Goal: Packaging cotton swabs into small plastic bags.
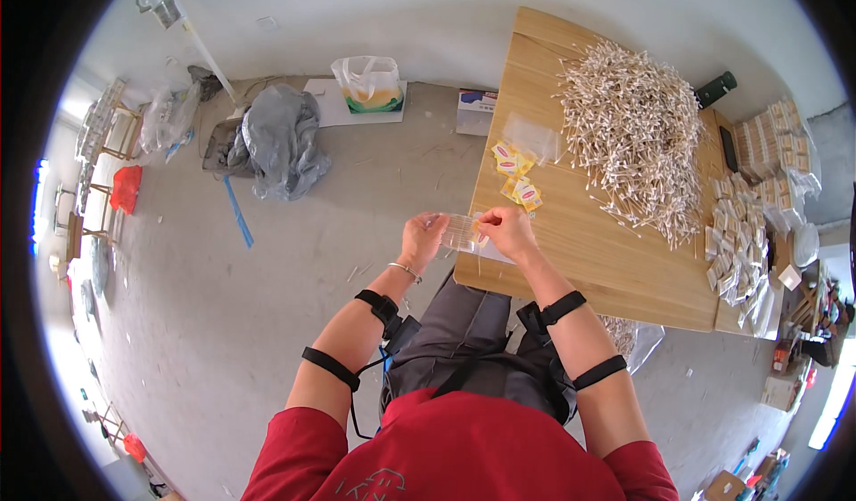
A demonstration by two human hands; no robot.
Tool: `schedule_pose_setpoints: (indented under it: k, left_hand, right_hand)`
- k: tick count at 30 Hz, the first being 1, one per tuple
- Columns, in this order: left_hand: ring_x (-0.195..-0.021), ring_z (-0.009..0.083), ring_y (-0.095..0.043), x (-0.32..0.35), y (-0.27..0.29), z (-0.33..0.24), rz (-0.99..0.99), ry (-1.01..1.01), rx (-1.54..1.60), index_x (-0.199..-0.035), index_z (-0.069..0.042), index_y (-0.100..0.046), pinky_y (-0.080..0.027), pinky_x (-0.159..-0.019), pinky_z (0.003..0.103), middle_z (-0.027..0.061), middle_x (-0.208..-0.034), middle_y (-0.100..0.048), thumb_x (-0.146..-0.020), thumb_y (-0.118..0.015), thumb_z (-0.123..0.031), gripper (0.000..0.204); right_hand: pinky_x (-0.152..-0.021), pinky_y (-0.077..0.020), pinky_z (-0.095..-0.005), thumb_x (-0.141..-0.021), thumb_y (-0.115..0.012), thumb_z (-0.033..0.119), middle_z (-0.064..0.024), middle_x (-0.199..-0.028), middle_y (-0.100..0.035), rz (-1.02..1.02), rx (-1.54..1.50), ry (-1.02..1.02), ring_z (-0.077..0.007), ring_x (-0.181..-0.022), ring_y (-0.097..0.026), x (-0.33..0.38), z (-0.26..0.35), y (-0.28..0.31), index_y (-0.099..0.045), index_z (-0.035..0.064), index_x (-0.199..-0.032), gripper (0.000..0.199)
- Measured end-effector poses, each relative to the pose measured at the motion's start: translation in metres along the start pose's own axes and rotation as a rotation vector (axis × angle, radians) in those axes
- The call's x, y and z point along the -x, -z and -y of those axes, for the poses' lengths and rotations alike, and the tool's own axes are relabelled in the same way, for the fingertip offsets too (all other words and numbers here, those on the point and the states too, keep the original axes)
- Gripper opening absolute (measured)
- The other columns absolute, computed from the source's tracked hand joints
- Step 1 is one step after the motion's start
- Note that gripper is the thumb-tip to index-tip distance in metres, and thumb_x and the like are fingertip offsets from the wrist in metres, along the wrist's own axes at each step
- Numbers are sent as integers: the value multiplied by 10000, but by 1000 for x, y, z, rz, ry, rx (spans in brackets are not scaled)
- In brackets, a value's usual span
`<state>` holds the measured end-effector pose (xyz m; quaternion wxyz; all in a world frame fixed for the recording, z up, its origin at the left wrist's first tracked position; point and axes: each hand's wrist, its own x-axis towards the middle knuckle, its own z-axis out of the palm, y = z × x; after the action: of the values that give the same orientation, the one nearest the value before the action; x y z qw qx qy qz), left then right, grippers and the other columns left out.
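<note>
Between my two hands a small clear plastic bag [459,234] is stretched, in front of the table's near left corner. My left hand [423,237] is closed on its left end, and my right hand [505,232] pinches its right end. Whether anything lies inside the bag is hard to tell. Beyond my right hand, several yellow-and-white printed cards [520,189] lie on the wooden table [615,274]. Flat clear bags [530,137] rest just behind them. A large heap of cotton swabs [631,135] covers the table's middle.
Filled swab packets [738,242] are piled at the table's right, with stacked packs [772,144] behind. A dark green bottle [716,89] lies by the heap. On the floor stand a grey plastic-bag bundle [283,140], a carrier bag [370,84] and a box [476,111].
</note>
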<state>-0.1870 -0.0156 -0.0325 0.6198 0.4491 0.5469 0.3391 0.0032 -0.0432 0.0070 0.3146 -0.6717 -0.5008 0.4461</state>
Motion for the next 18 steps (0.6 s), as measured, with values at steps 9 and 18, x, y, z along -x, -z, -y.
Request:
schedule_pose_setpoints:
  k: [9,18]
  left_hand:
    - [-738,77,-590,-7,1,11,-26,3,-64,-967,47,-654,-471,-640,235,28,-849,-665,-899,-626,-171,230]
    - [-789,88,-598,-7,1,13,-30,5,-72,-1018,66,-640,-479,-691,247,45,-890,-671,-902,-617,-171,265]
  right_hand:
    - [-705,-522,-356,-727,-692,65,-136,-812,-657,-83,109,166,-261,-751,-655,-2,0,-22,-664,21,-838,122]
    - [-697,-521,-344,-753,-680,35,-125,-823,-667,-66,10,119,-255,-759,-657,6,-1,-18,-633,20,-913,168]
